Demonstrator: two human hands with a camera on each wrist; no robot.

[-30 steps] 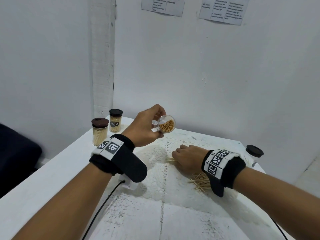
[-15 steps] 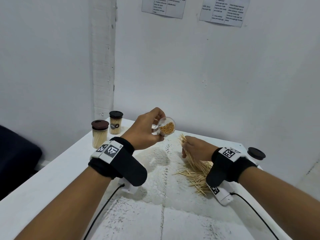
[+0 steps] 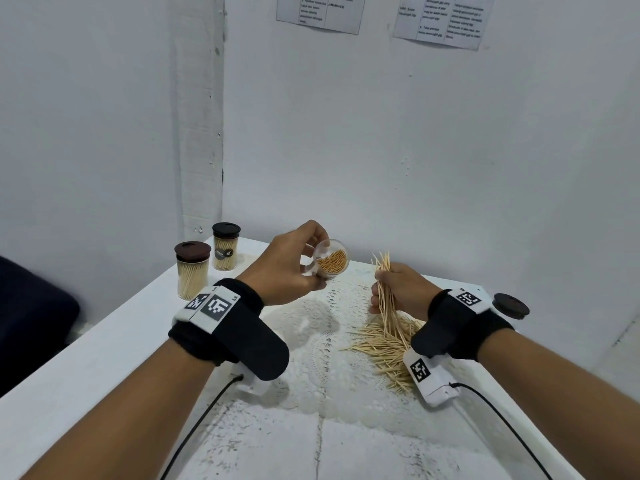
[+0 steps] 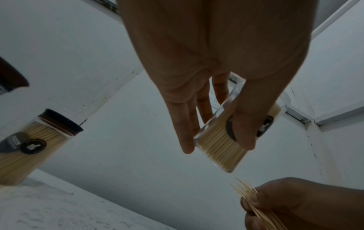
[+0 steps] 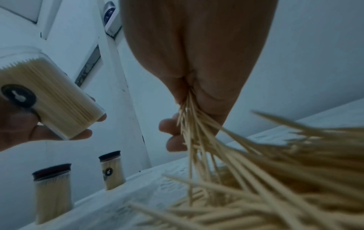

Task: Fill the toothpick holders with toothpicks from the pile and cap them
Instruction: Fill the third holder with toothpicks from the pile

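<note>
Above pile (image 3: 384, 344), uncapped holder (image 3: 330, 263) part-filled

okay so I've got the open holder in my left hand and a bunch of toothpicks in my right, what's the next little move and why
Probably bring the right hand across and slide its toothpick bundle into the open holder. The left hand holds it tilted, mouth toward you, partly filled; the bundle sits just beside it.

Wall sheets (image 3: 320, 10) printed, text illegible, holder labels (image 4: 32, 146) unreadable
</note>
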